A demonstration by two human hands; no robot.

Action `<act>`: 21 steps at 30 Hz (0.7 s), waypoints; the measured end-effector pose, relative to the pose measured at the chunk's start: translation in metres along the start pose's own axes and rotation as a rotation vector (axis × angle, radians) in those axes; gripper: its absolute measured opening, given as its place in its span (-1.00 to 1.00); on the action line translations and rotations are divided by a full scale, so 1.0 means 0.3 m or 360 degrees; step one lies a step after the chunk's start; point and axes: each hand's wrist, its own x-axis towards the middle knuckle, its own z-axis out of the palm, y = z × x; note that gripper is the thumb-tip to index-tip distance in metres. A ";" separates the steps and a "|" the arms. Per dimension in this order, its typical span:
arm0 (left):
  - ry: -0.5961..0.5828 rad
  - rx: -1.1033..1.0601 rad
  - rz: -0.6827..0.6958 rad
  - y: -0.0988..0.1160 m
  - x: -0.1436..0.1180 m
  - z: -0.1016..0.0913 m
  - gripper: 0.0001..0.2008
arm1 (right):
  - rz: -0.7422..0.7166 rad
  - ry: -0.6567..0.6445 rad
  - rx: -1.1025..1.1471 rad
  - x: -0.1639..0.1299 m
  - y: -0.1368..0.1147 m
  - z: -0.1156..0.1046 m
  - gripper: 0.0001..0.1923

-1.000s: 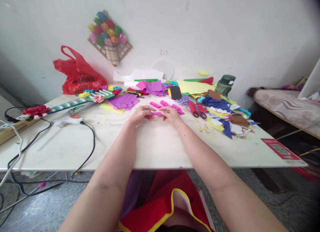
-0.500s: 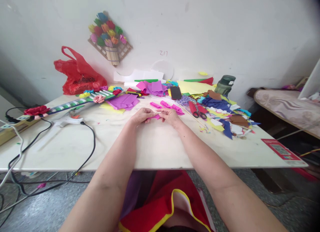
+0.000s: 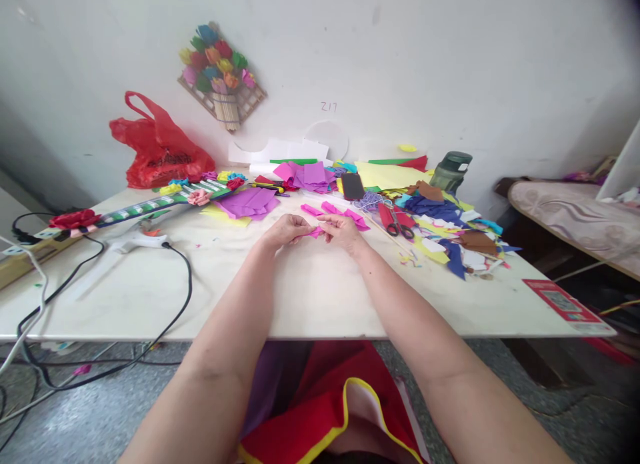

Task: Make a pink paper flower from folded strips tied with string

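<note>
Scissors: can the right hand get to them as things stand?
Probably yes. The scissors lie in the open just right of the right hand, with nothing between, though that hand is pinching a pink paper.

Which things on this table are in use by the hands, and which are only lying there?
In use: left hand, right hand, small pink paper piece pinched between them.

Lying about: red scissors, glue gun, black phone, green bottle, red plastic bag.

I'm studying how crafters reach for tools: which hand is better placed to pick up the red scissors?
Probably the right hand: the red scissors lie just to its right, while the left hand sits farther away, pinching the pink paper piece.
</note>
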 end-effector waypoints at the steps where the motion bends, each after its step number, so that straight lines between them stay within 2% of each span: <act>1: 0.0021 0.0003 0.0009 0.000 0.001 0.000 -0.62 | 0.0032 -0.0015 0.0041 -0.001 -0.001 -0.001 -0.61; 7: 0.0042 -0.0004 0.0036 0.002 0.003 0.003 -0.64 | 0.0212 -0.0074 0.0209 -0.011 -0.008 0.000 -0.64; 14: 0.0022 -0.0016 0.0074 0.012 0.000 0.005 -0.65 | 0.0346 -0.0098 0.0213 -0.015 -0.006 0.007 -0.75; 21: -0.0052 0.0015 0.0008 0.005 0.000 0.007 -0.64 | 0.0214 -0.0013 0.0128 -0.015 -0.007 0.009 -0.76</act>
